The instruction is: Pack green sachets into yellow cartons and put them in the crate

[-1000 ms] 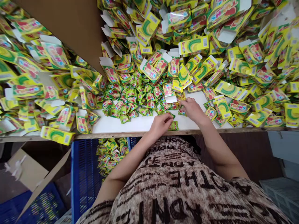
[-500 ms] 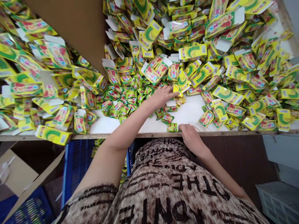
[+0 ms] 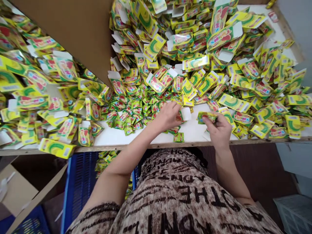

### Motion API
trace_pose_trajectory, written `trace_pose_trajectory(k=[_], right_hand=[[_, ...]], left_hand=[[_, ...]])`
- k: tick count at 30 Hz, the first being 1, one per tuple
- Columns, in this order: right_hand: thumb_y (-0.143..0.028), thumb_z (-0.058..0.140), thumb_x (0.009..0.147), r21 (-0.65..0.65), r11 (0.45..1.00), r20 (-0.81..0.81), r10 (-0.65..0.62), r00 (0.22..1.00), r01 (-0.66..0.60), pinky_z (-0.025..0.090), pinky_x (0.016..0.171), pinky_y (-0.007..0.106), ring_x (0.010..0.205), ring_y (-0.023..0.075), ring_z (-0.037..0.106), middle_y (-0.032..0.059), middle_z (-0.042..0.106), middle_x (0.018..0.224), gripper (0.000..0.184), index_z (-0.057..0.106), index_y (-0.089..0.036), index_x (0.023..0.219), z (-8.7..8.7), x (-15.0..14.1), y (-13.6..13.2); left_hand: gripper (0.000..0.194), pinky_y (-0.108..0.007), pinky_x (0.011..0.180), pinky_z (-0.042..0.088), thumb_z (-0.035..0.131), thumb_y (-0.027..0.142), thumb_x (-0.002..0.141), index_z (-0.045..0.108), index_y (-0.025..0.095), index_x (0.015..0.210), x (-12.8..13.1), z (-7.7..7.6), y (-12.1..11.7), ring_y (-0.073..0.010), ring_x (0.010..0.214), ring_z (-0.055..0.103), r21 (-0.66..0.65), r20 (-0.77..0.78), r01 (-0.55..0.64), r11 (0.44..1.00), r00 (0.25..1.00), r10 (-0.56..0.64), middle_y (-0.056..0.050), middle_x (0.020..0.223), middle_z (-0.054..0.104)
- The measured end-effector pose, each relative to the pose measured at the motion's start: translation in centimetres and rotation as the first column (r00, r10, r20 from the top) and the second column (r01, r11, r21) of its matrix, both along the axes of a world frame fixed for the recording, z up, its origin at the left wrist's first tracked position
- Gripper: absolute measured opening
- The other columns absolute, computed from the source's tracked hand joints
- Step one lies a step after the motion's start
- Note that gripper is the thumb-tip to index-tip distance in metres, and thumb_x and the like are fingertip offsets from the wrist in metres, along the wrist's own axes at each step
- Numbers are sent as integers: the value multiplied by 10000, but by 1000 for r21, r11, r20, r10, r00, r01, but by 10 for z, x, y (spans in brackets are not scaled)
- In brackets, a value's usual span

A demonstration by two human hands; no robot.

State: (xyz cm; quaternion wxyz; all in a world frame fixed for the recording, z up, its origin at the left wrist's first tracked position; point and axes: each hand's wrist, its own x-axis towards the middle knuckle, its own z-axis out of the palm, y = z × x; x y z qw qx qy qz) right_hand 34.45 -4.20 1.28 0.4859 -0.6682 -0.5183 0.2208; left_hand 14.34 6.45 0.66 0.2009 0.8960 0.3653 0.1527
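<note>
My left hand point(image 3: 168, 116) is closed at the edge of a pile of small green candy packets point(image 3: 136, 112). Its fingers grip a small candy box, mostly hidden, whose white open flap point(image 3: 186, 114) sticks out to the right. Just above the white tabletop, my right hand point(image 3: 221, 129) pinches green-and-yellow candy packets point(image 3: 203, 117) between thumb and fingers; how many I cannot tell. One loose green packet point(image 3: 178, 137) lies at the table's front edge, between the two hands.
Yellow-green boxes, many with open flaps, are heaped at the back point(image 3: 185, 39), the left point(image 3: 65, 65) and the right point(image 3: 263, 84). A brown cardboard panel point(image 3: 73, 29) slants in at upper left. Below the wooden table edge point(image 3: 97, 148) stands a blue crate point(image 3: 79, 182) beside an open carton point(image 3: 17, 188).
My right hand has risen from the table edge and moved right, now with packets in its fingers. My left hand has drawn back towards me and holds the flapped box.
</note>
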Motion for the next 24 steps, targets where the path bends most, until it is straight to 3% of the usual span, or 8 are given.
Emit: trace_pose_trajectory(k=[3,7,11,13,16,18,21,24], right_hand=[[-369,638,876,97,995,-53,12,999,-6,536,831,358,905,219,666,49,706,1019,246,655,-233,1081,7,-29,20],[-329,580,912,24,988,162,147,976,-152,520,884,372,940,231,658,73,710,1004,206,692,-228,1052,-5,-51,30],[-236,556,908,-122,944,291,330,898,-308,498,905,368,973,235,637,86,683,1006,206,703,-218,1051,-11,-55,30],[-191,556,889,-240,883,317,464,827,-403,497,857,352,924,226,626,77,660,953,203,715,-219,1012,-8,-54,33],[-129,533,871,-371,728,296,681,670,-577,481,831,337,923,221,605,77,642,949,243,708,-208,1020,2,-51,37],[-116,525,870,-382,650,233,756,612,-657,473,838,333,966,220,603,78,657,1018,295,665,-210,1112,7,-51,38],[-173,580,873,-313,695,157,710,686,-647,473,782,315,889,203,618,43,684,967,241,644,-221,1100,10,-54,39],[-221,638,865,-192,774,232,633,739,-603,464,777,338,826,201,587,37,664,840,59,697,-217,863,4,-62,41]], left_hand=[[345,-334,792,454,691,260,711,541,191,1014,5,-15,-32,-230,918,547,-160,117,-162,974,976,182,-64,968,574],[360,-336,787,478,688,228,693,523,206,1013,9,-37,-60,-219,895,572,-273,197,-416,867,858,474,-51,958,591],[394,-355,844,483,688,201,692,529,194,1052,5,-47,-73,-232,948,585,-304,231,-471,828,807,544,-64,980,603],[375,-357,858,478,679,190,706,536,182,1052,1,-50,-78,-235,962,580,-295,243,-468,833,807,539,-73,980,601],[303,-337,832,472,691,206,725,556,183,995,-9,-53,-84,-219,927,575,-343,273,-425,838,809,521,-55,938,601],[263,-301,764,468,704,261,751,566,187,962,-18,-54,-86,-186,836,572,-494,340,-326,806,781,524,-18,858,597],[256,-254,669,444,720,352,765,577,172,877,-33,-54,-85,-143,719,542,-730,465,-58,681,689,556,18,750,576],[308,-242,664,428,752,410,739,599,155,818,-43,-54,-85,-127,696,525,-795,514,87,600,622,590,23,724,582]])
